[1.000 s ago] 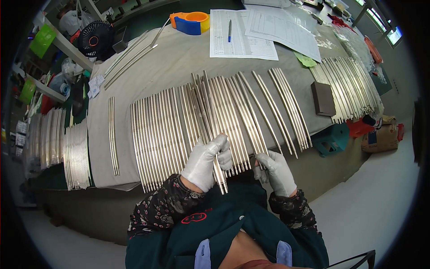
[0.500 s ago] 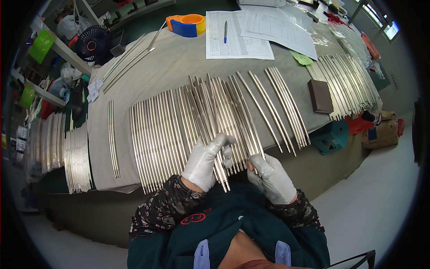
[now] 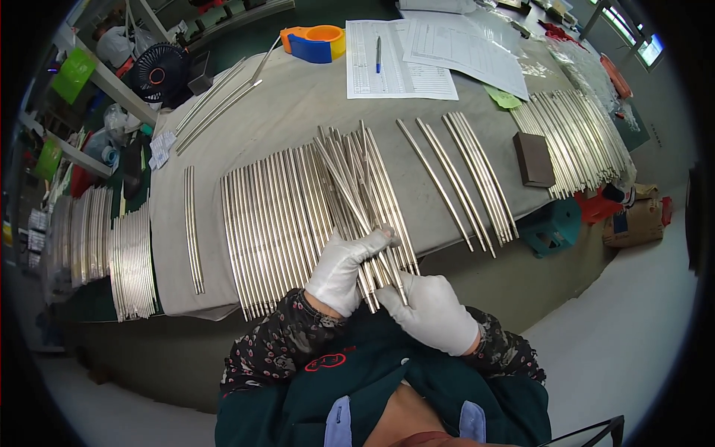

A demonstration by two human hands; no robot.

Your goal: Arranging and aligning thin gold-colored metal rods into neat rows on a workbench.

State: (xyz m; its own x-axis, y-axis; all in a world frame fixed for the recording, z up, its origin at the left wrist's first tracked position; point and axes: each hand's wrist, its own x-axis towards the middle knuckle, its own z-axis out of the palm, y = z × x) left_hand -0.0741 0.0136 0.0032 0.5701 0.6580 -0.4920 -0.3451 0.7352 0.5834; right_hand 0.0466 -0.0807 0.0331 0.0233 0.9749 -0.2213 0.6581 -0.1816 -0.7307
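Note:
My left hand [image 3: 339, 272], in a white glove, is closed round several slim silvery metal rods [image 3: 363, 212] near their lower ends. Those rods cross one another at a slant and lie raised over a wide row of similar rods [image 3: 264, 231] on the cloth-covered table. Also gloved in white, my right hand [image 3: 433, 313] is closed at the lower ends of the held rods, close beside my left fingers. Its fingertips are partly hidden behind the rods. To the right, a few separate rods [image 3: 447, 175] and a small group [image 3: 482, 179] lie apart on the cloth.
A dark brown block [image 3: 533, 159] rests by a large pile of rods [image 3: 577, 141] at far right. Papers [image 3: 402, 82] with a pen [image 3: 378, 56] and an orange-and-blue tape dispenser [image 3: 316, 45] lie at the back. A black fan [image 3: 158, 72] stands back left; more rods [image 3: 132, 261] are at far left.
My right hand has moved left with rods from the row's right side, bringing them against those in my left hand. The held rods now cross, and the gap on the right is wider.

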